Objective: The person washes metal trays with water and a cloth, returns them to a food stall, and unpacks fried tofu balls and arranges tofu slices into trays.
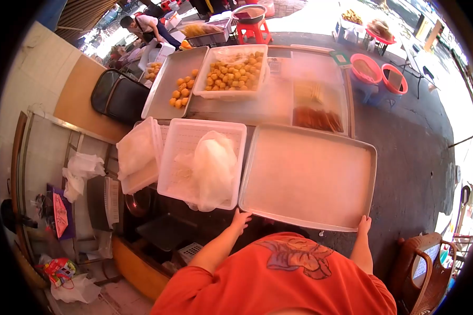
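An empty metal tray [309,178] lies at the front right of the stall. My left hand [240,221] grips its near left corner, and my right hand [364,224] holds the near right corner. Directly left of it is a white plastic basket [165,157] with a crumpled translucent plastic bag [213,165] inside, part of the bag hanging over the near rim. Beyond these, a white bin [226,95] holds many round yellow balls [234,76], and a metal tray [163,94] beside it carries several more.
Another white tray with plastic [137,152] stands at the left. A black chair [120,95] is beyond it. Red tubs [366,68] sit at the far right, a brown chair [423,268] at the near right. A person [150,29] bends at the far left.
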Tool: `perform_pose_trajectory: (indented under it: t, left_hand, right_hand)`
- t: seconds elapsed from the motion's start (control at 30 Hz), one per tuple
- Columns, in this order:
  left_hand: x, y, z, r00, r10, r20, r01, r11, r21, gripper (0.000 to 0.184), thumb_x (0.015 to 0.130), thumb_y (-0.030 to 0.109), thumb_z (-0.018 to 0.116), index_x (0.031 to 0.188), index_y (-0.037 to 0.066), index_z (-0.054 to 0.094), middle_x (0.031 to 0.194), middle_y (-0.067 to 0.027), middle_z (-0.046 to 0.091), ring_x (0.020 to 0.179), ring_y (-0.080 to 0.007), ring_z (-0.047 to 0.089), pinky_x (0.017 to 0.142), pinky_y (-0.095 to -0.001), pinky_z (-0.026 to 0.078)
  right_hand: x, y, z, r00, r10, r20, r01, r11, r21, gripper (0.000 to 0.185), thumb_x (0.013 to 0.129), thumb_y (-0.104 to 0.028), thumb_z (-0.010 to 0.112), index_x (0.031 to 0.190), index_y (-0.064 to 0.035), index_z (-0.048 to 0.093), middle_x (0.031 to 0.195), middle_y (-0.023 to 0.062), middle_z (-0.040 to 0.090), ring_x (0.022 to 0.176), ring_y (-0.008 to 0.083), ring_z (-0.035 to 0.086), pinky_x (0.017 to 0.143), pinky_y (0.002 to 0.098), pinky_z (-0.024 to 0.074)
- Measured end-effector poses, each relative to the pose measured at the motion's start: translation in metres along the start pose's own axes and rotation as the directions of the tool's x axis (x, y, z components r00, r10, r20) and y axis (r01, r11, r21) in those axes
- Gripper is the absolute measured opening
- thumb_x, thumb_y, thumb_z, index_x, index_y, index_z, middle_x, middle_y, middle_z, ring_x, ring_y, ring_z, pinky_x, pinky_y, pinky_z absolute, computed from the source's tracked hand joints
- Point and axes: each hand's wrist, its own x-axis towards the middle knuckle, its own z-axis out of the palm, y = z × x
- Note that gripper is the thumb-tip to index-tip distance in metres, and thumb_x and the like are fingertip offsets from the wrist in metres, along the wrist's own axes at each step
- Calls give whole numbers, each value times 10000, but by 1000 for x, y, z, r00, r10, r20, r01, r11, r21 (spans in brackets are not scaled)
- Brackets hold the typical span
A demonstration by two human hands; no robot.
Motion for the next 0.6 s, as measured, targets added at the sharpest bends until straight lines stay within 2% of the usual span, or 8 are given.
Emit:
perform_pose_trajectory:
  t: [0.03,0.07,0.13,0.27,0.33,0.4,0.53,0.6]
  left_hand:
    - [-7,-1,2,1000,7,-20,-7,1000,-3,723,758,284,635,1329,170,208,1224,-109,465,1076,-287,486,895,-531,300]
    - [-14,-3,3,999,12,-39,-12,1000,-5,770,756,289,637,1360,171,174,1225,-114,463,1086,-283,477,889,-527,307]
    - [-14,-22,-8,1000,18,-13,-16,995,99,853,748,332,643,1397,78,152,1310,-169,397,1183,-309,404,953,-463,309]
    - [-3,-95,-54,998,3,63,-26,927,374,811,774,398,599,1354,-42,241,1387,-231,281,1271,-306,309,1039,-339,253]
    - [4,-134,-78,973,-224,55,183,894,408,769,790,444,559,1348,-7,283,1384,-220,286,1280,-284,294,1016,-357,301]
    - [3,-153,-88,913,-396,103,324,854,407,753,791,449,557,1339,2,299,1356,-217,318,1253,-293,322,999,-373,315]
    - [3,-150,-78,853,-449,267,334,862,382,721,792,458,552,1322,20,330,1299,-209,382,1200,-311,377,967,-406,343]
    - [6,-142,-72,844,-432,317,310,877,368,706,793,462,550,1313,30,346,1271,-205,414,1173,-321,405,950,-422,357]
  right_hand:
    - [2,0,-3,996,27,85,-24,999,-40,473,838,-326,541,1129,44,490,1061,236,561,989,361,536,856,397,416]
    - [-1,-6,-5,999,-29,27,33,988,-151,489,836,-324,545,1162,32,468,1102,242,535,1031,365,509,883,407,399]
    - [-11,-16,-9,984,-160,-73,122,918,-377,532,830,-319,554,1230,7,422,1182,254,482,1115,374,453,937,427,366]
    - [-8,-34,-31,972,-168,-167,81,897,-434,594,828,-336,562,1298,-39,352,1293,254,373,1207,378,351,996,455,303]
    - [4,-28,-44,955,-176,-237,49,886,-461,601,833,-349,557,1308,-52,340,1311,254,352,1223,375,333,1002,452,295]
    - [4,-39,-61,948,-95,-305,-59,886,-459,595,841,-366,542,1309,-59,340,1319,230,353,1220,378,337,999,468,298]
    - [-27,-80,-96,945,150,-292,-271,857,-438,592,844,-396,526,1314,-88,340,1345,169,342,1234,366,331,995,500,295]
    - [-2,-36,-91,943,132,-306,-270,843,-466,589,843,-400,525,1320,-111,339,1356,162,329,1238,373,319,994,503,289]
